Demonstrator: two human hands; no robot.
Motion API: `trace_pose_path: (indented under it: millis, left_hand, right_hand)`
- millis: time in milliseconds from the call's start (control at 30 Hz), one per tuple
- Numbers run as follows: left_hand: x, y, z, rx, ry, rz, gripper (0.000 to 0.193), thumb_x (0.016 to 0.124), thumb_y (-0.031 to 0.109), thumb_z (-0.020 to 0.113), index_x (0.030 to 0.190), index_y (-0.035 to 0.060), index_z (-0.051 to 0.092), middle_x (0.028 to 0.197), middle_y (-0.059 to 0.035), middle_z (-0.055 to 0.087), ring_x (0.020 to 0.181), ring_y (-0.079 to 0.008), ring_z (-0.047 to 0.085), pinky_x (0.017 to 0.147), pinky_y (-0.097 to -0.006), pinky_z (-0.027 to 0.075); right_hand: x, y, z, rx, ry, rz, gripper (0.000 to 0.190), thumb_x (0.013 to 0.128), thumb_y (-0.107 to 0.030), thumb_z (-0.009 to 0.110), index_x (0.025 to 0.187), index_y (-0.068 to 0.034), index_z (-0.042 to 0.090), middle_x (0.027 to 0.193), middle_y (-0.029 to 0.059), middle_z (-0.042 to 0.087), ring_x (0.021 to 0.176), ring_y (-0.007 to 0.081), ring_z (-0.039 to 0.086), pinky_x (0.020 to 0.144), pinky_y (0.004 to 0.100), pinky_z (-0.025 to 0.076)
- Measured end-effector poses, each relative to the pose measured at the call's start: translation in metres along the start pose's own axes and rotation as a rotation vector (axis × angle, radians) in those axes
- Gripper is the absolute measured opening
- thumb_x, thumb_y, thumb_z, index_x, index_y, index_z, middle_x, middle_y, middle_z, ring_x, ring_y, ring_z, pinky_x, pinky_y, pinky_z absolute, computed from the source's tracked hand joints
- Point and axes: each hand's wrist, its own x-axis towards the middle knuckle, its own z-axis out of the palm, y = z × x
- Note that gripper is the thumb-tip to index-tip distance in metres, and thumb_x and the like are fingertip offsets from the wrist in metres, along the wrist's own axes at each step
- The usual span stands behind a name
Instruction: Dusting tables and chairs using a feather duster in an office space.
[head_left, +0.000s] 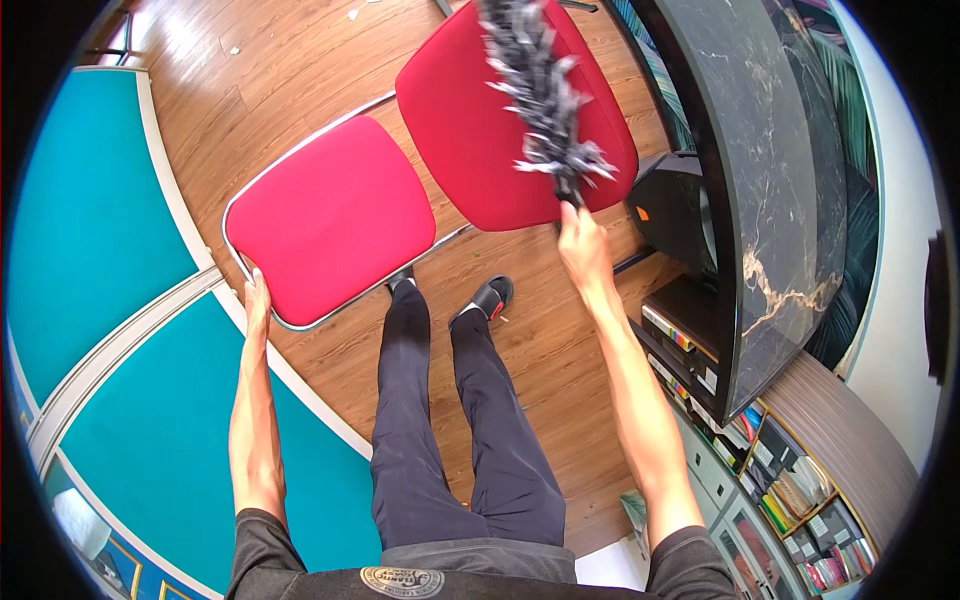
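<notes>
My right hand (585, 244) grips the black handle of a grey and black duster (541, 97), whose strands are blurred. The duster lies across my view of a red chair cushion (457, 127); whether it touches the fabric I cannot tell. At the left, my left hand (257, 300) holds the metal frame (300, 327) of the chair at the corner of a second red cushion (334, 217). A chrome tube runs along that cushion's edge and on towards the other one.
Teal partition panels (217, 420) with pale frames stand close on the left. To the right are a dark marble-patterned surface (780, 172), a black speaker-like box (671, 214) and shelves of files (810, 502). Small scraps (235, 51) lie on the wood floor (315, 52).
</notes>
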Motion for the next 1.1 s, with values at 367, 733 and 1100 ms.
trace_pose_path:
  millis: [367, 733, 1100]
  left_hand:
    - [-0.033, 0.034, -0.012, -0.133, 0.043, -0.042, 0.054, 0.091, 0.055, 0.034, 0.087, 0.0046, 0.052, 0.06, -0.0038, 0.049, 0.052, -0.0143, 0.046, 0.049, -0.0311, 0.036]
    - [-0.075, 0.098, -0.029, -0.584, -0.1, -0.098, 0.043, 0.096, 0.041, 0.028, 0.087, 0.0055, 0.052, 0.065, -0.0061, 0.059, 0.056, -0.0143, 0.058, 0.048, -0.0268, 0.044]
    - [-0.111, 0.188, -0.016, -0.368, -0.044, 0.187, 0.036, 0.09, 0.039, 0.051, 0.096, 0.0031, 0.052, 0.074, -0.0034, 0.056, 0.057, -0.0097, 0.049, 0.053, -0.026, 0.041]
  right_hand:
    - [-0.162, 0.134, 0.028, -0.557, -0.348, 0.174, 0.035, 0.092, -0.038, 0.041, 0.093, -0.005, 0.054, 0.067, 0.0257, 0.058, 0.068, 0.0455, 0.058, 0.061, 0.054, 0.044]
    - [-0.295, 0.057, 0.01, -0.047, -0.472, 0.007, 0.02, 0.087, -0.02, 0.053, 0.086, -0.001, 0.054, 0.059, 0.0221, 0.055, 0.054, 0.0412, 0.057, 0.045, 0.0467, 0.044]
    - [-0.119, 0.046, 0.082, 0.026, -0.301, 0.083, 0.033, 0.094, -0.031, 0.04, 0.087, -0.001, 0.052, 0.063, 0.0277, 0.055, 0.065, 0.0464, 0.056, 0.05, 0.0528, 0.042]
